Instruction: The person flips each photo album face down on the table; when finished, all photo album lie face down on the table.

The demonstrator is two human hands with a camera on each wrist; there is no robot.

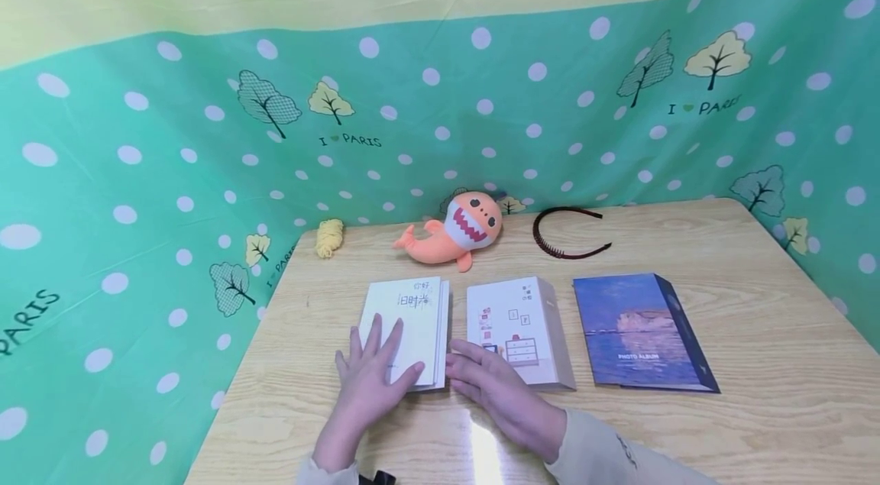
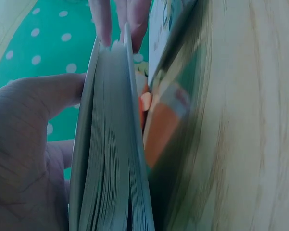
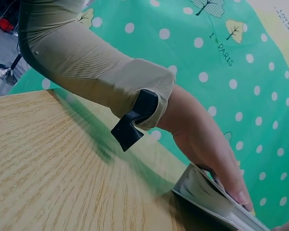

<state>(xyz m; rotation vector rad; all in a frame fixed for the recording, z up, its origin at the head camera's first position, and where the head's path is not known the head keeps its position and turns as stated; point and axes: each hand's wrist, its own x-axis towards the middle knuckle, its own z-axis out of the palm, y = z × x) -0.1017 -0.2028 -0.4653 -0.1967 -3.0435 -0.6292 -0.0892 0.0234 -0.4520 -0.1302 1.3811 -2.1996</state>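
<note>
A white book (image 1: 420, 340) with Chinese lettering lies on the table, its cover slightly offset from the part beneath. Spread over the lower left of that cover, my left hand (image 1: 371, 374) rests with straight fingers. At the book's right edge is my right hand (image 1: 500, 393), its fingers extended side by side with the tips right at the edge. The left wrist view shows page edges (image 2: 110, 144) between two covers, with fingers (image 2: 102, 21) at the far end. Just right of the book lies a white album (image 1: 498, 317) with a drawn dresser, partly overlapped by my right hand.
A blue photo album (image 1: 629, 332) lies farther right on the wooden table (image 1: 756, 317). Along the back are a yellow yarn bundle (image 1: 329, 239), an orange shark plush (image 1: 447, 235) and a dark headband (image 1: 550, 247). Dotted green cloth (image 1: 412, 111) hangs behind and at the left.
</note>
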